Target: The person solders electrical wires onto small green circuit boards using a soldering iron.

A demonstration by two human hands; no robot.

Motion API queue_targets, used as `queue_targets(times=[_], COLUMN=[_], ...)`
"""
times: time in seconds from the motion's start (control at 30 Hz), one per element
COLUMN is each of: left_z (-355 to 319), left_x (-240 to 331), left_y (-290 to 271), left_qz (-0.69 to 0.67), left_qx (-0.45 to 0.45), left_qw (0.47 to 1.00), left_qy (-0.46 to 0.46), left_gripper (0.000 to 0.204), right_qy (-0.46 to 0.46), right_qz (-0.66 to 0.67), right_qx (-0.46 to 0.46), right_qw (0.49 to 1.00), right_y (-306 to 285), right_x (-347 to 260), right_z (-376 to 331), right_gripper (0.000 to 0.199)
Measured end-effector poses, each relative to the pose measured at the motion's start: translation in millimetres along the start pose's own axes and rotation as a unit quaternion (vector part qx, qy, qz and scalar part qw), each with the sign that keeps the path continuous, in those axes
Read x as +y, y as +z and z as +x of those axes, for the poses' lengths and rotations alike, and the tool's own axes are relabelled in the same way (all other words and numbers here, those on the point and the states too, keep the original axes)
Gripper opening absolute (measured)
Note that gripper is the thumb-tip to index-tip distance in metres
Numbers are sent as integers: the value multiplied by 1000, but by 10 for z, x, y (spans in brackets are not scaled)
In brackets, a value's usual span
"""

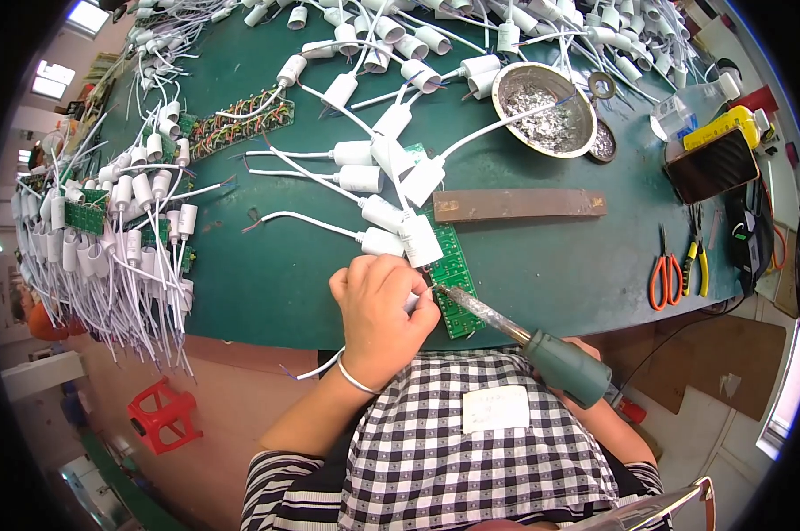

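Observation:
My left hand (382, 305) is closed at the table's near edge, pinching a white cylindrical socket (411, 303) mostly hidden by the fingers. A white cable (322, 366) comes out below that hand. My right hand (584, 346), largely covered by the handle, grips a soldering iron (563, 365) with a dark green grip. The iron's tip meets the left fingertips over a green circuit board (454, 270). White sockets with cables, such as one standing on the board (420, 241), line its left side and far end.
A brown bar (519, 205) lies beyond the board. Behind it stands a metal bowl (506, 111) with silvery scraps. Orange-handled scissors (665, 279), yellow-handled pliers (699, 265) and a dark phone (711, 165) are at right. Piled sockets (99, 248) fill the left. A red stool (163, 416) is on the floor.

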State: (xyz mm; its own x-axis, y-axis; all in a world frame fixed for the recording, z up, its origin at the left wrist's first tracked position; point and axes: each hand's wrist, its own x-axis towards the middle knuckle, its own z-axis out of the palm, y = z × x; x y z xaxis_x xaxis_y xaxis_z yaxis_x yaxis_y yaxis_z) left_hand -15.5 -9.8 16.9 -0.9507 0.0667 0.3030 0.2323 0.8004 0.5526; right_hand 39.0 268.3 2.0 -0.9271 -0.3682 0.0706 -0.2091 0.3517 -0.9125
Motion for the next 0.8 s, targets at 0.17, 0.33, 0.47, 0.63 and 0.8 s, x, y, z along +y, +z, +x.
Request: queue_targets(times=[0.17, 0.33, 0.47, 0.63, 0.8], left_z=[0, 4, -4, 0, -5], left_x=[0, -6, -2, 0, 9], left_y=[5, 20, 14, 11, 4], left_qz=[3, 5, 4, 9, 23], left_qx=[1, 2, 5, 2, -1], left_qw=[1000, 1000, 1000, 1000, 1000], left_qy=[0, -4, -2, -3, 3], left_gripper=[13, 14, 14, 14, 12], right_qy=[134, 102, 146, 203, 48], right_qz=[-52, 36, 324, 166, 139], right_qx=[-87, 58, -60, 1, 6], right_qw=[986, 993, 933, 965, 989], right_y=[-55, 12, -141, -66, -6], right_x=[120, -16, 84, -39, 142], right_z=[-105, -130, -72, -94, -57], right_gripper=[26, 23, 38, 40, 50])
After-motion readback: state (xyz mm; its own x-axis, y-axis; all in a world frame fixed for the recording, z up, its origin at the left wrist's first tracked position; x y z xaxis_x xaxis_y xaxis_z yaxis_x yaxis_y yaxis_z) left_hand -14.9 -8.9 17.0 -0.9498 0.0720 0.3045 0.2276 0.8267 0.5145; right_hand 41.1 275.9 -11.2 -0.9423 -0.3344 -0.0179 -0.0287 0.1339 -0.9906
